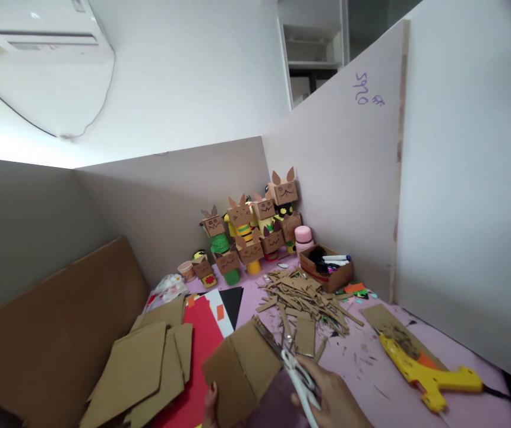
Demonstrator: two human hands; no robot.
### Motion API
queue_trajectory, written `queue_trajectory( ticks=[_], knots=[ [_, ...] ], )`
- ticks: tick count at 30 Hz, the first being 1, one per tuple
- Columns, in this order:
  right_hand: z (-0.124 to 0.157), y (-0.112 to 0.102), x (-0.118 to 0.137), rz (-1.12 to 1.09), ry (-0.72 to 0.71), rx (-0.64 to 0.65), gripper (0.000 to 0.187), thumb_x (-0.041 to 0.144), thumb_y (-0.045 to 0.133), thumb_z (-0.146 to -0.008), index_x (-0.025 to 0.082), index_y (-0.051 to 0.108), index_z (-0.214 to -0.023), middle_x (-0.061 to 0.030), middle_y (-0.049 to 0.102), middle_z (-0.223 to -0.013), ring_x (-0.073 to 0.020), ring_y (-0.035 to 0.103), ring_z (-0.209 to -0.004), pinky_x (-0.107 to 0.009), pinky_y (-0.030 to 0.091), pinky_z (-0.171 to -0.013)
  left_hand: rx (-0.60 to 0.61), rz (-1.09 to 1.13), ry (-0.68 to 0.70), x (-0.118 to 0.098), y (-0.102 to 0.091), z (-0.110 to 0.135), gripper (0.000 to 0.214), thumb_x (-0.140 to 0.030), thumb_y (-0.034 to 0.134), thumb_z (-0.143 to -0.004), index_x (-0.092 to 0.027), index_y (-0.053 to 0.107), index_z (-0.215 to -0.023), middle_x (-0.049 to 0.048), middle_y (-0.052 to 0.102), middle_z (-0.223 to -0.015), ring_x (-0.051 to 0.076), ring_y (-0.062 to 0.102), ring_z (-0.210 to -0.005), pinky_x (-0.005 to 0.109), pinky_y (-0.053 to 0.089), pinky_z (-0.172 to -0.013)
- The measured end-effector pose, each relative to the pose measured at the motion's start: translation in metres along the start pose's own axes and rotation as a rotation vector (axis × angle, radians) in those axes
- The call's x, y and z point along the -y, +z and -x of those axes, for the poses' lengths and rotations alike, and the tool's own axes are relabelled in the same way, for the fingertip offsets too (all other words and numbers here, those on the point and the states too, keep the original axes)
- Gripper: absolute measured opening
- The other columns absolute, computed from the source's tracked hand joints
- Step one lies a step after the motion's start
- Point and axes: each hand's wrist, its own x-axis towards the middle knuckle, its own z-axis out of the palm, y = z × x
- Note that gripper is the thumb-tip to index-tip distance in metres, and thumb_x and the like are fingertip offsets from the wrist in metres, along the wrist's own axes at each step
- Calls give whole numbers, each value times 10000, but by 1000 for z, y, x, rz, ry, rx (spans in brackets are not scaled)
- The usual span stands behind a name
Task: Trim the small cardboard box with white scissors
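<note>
My right hand (333, 398) is closed round the white handles of a pair of scissors (289, 362) at the bottom middle. The blades reach up and left onto the top edge of a folded brown cardboard piece (240, 368). My left hand (210, 407) grips that cardboard piece from below; only a thumb and part of the palm show at the bottom edge.
A yellow glue gun (425, 371) lies on the pink table (371, 380) at right. Cardboard strips (302, 294) are heaped in the middle, flat cardboard sheets (148, 368) and red paper (204, 342) at left. Cardboard animal figures (251, 229) and a marker box (329, 267) stand at the back.
</note>
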Motion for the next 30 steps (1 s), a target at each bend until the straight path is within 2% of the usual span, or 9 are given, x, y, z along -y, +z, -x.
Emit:
queue_trajectory(
  ticks=[5, 13, 22, 25, 30],
  knots=[
    [1, -4, 0, -10, -84, -8, 462, 244, 519, -733, 78, 564, -1162, -149, 714, -913, -255, 657, -774, -296, 488, -696, 15, -11, -34, 1, 9, 2, 597, -190, 615, -692, -381, 511, -1248, 61, 725, -1025, 348, 640, -964, 592, 398, -927],
    [3, -2, 0, -36, -110, -37, 386, 219, 534, -729, 92, 590, -1090, -114, 718, -794, -232, 651, -676, -267, 476, -618, 44, -21, -65, 1, 24, 10, 563, -187, 630, -679, -379, 555, -1203, 65, 727, -1007, 350, 634, -971, 603, 399, -916],
    [2, 1, -1, -38, -108, -51, 372, 210, 523, -706, 96, 605, -1050, -93, 708, -752, -201, 631, -607, -237, 459, -567, 62, -50, -89, 1, 24, 9, 616, -190, 632, -674, -336, 511, -1260, 89, 724, -1014, 361, 627, -988, 579, 421, -905],
    [1, 3, -4, -36, -95, -34, 413, 221, 518, -711, 85, 589, -1095, -117, 713, -807, -216, 642, -652, -251, 474, -610, 65, -58, -74, -1, 21, 8, 509, -159, 650, -665, -322, 613, -1146, 68, 737, -977, 326, 645, -956, 564, 417, -918],
    [-2, 5, -6, -12, -44, -19, 485, 240, 520, -706, 72, 565, -1159, -124, 707, -801, -235, 629, -641, -283, 472, -607, 113, -144, -44, -6, 16, 7, 293, -209, 723, -651, -242, 713, -942, 105, 738, -954, 328, 659, -908, 612, 400, -902]
  ],
)
